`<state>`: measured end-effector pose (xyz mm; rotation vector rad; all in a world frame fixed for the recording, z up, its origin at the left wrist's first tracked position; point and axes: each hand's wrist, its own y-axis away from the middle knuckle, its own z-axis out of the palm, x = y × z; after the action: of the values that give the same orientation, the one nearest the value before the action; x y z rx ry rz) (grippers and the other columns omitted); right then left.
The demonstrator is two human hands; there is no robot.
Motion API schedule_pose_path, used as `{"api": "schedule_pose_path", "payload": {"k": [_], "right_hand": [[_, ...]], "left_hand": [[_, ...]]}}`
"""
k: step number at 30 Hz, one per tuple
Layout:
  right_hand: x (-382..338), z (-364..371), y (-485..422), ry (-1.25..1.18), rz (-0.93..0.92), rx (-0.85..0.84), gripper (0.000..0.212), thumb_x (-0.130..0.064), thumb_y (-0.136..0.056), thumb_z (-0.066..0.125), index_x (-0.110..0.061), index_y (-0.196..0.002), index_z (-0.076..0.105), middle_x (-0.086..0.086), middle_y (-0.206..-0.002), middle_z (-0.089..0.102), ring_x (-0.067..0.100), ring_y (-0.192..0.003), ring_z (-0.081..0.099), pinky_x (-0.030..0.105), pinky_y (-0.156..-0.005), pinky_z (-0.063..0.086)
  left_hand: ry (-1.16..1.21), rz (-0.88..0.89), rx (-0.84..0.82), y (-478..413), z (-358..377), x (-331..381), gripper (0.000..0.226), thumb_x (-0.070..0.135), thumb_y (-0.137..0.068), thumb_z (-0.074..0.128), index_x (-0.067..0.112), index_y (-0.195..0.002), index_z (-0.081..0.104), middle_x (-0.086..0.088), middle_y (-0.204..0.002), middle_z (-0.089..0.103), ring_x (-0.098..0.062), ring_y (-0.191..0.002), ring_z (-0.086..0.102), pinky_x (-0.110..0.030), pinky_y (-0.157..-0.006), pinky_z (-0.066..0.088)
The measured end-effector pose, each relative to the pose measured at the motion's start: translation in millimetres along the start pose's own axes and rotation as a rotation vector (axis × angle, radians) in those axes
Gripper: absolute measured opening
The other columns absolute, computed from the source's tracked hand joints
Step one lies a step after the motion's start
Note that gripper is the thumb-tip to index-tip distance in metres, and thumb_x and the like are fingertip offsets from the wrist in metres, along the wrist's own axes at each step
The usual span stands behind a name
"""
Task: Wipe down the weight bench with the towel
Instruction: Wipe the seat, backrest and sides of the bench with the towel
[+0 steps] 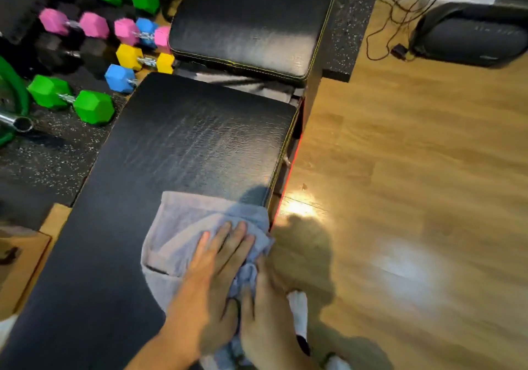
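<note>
The black padded weight bench [185, 141] runs from the bottom left toward the top, and its second pad [251, 24] lies beyond a gap. A pale grey-lilac towel [177, 227] is spread on the near pad by its right edge. My left hand [217, 269] presses flat on the towel with straight fingers. My right hand [268, 309] sits just right of it at the bench's edge and grips the towel's bunched part; it is blurred and in shadow.
Coloured dumbbells, such as a green one [71, 101] and a yellow one [145, 58], lie on the black rubber mat [43, 158] to the left. A chrome bar end [17, 122] is nearby. Wooden floor [414, 169] is to the right, with a black bag [471, 38] and cables [400, 12] farther back.
</note>
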<state>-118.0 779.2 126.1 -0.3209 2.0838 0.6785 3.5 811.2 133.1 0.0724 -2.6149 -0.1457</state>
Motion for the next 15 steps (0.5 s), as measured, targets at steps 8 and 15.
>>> {"api": "schedule_pose_path", "payload": {"k": [8, 15], "right_hand": [[-15, -24, -106, -0.118, 0.056, 0.190, 0.048, -0.028, -0.091, 0.035, -0.016, -0.137, 0.035, 0.009, -0.125, 0.056, 0.024, -0.111, 0.057, 0.031, -0.087, 0.046], [-36, -89, -247, -0.082, 0.112, 0.267, 0.023, -0.009, -0.093, 0.047, -0.001, -0.108, 0.062, 0.020, -0.112, 0.063, 0.034, -0.105, 0.059, 0.037, -0.084, 0.047]], "left_hand": [[0.043, 0.114, -0.030, -117, -27, -20, 0.065, 0.021, -0.079, 0.038, 0.010, -0.143, 0.040, -0.003, -0.153, 0.032, -0.016, -0.146, 0.014, -0.030, -0.120, 0.000], [-0.033, 0.074, -0.010, -261, -40, -39, 0.052, 0.021, -0.089, 0.039, 0.019, -0.141, 0.046, -0.006, -0.151, 0.039, -0.021, -0.144, 0.024, -0.029, -0.116, 0.012]]}}
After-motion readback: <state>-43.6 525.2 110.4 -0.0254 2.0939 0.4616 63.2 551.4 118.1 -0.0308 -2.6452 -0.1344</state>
